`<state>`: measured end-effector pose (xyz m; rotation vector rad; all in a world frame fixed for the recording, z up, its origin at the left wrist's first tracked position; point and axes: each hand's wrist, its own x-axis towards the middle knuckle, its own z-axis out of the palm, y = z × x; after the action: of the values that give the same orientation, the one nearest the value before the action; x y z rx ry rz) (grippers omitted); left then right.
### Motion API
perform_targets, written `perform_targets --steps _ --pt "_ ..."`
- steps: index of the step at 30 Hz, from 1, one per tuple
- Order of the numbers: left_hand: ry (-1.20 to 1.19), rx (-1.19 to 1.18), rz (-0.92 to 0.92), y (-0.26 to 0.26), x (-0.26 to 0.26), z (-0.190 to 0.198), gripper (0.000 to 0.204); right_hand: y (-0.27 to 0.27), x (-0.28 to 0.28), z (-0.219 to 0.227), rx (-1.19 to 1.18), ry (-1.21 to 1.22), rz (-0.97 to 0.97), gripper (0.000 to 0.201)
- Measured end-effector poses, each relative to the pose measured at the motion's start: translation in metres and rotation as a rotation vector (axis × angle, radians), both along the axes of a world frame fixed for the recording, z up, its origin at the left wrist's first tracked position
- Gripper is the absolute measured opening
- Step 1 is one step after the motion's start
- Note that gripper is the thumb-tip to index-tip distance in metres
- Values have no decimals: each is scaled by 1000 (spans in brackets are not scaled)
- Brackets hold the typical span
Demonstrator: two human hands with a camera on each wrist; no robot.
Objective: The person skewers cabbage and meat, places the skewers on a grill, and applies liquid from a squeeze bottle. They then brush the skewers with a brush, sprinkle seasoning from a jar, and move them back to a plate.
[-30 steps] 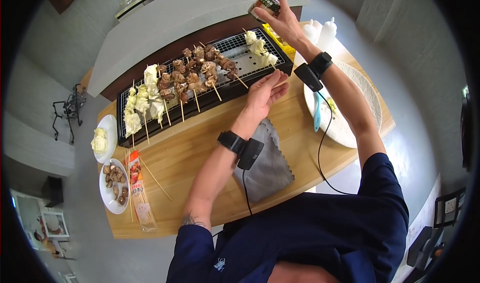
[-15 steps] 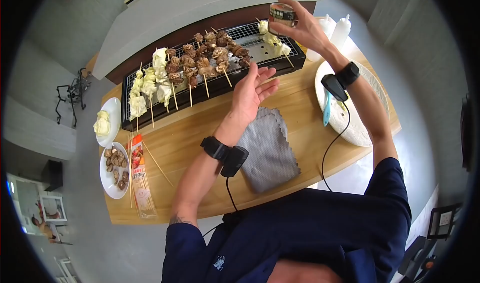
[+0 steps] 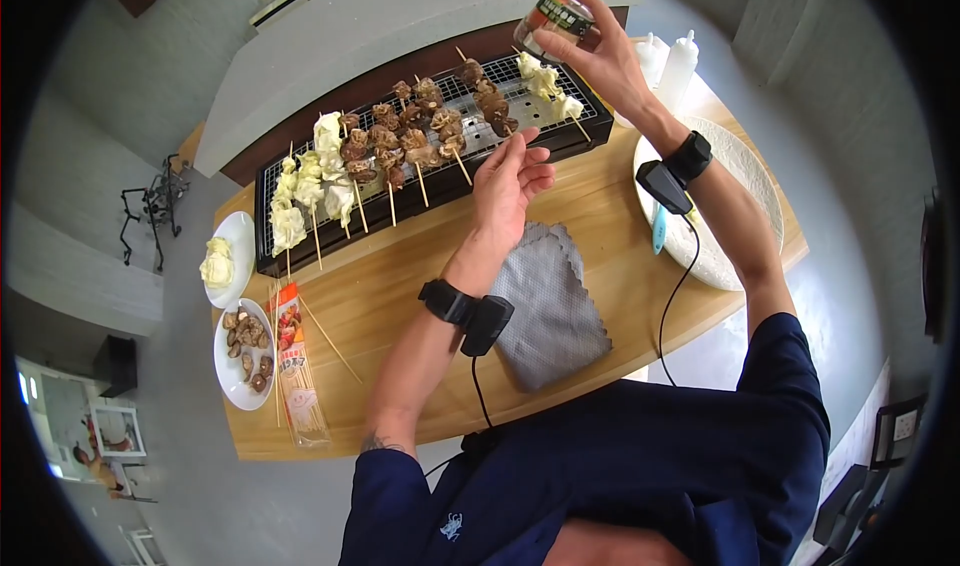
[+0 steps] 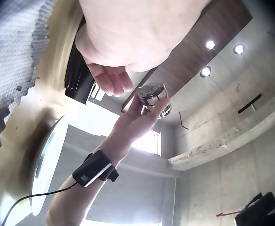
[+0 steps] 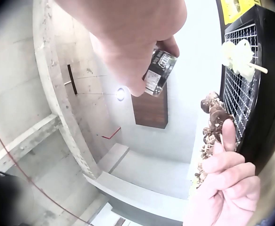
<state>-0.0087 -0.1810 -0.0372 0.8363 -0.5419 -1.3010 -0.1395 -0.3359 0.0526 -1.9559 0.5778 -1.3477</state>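
Note:
My left hand [image 3: 505,191] pinches the stick end of a mushroom skewer [image 3: 490,101] at the grill's front edge. The right wrist view shows thumb and forefinger at that stick, with brown mushrooms [image 5: 217,115] just beyond. My right hand [image 3: 615,66] holds a small seasoning jar [image 3: 555,21], clear with a dark printed label, tilted above the right end of the grill [image 3: 440,181]. A cabbage skewer [image 3: 545,81] lies under it. Further left on the mesh are several mushroom skewers [image 3: 415,141] and pale cabbage skewers [image 3: 310,171].
A grey cloth [image 3: 550,311] lies on the wooden table before me. At right are a large white plate [image 3: 755,196], a blue-handled brush [image 3: 659,231] and white squeeze bottles [image 3: 680,66]. At left are a cabbage plate [image 3: 240,228], a mushroom plate [image 3: 235,386] and a skewer packet [image 3: 300,386].
My left hand let go of the cabbage skewer's stick, moved left and took hold of a mushroom skewer, which now lies apart from the others. The jar in my right hand has tipped.

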Motion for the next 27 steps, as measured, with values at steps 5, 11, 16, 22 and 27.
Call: perform_targets --steps 5,11,16,22,27 --pt "-12 19 15 0 0 -3 35 6 5 6 7 184 114 74" --pt "-42 36 -2 -1 -2 -2 36 3 31 9 -186 243 148 74" --pt "-71 47 -19 1 -6 3 36 -36 60 13 -339 266 -36 80" --pt "-105 46 -21 3 -4 6 38 -37 67 5 -123 203 -104 80" --pt "-202 19 21 0 -3 10 37 -26 43 16 38 116 -91 85"
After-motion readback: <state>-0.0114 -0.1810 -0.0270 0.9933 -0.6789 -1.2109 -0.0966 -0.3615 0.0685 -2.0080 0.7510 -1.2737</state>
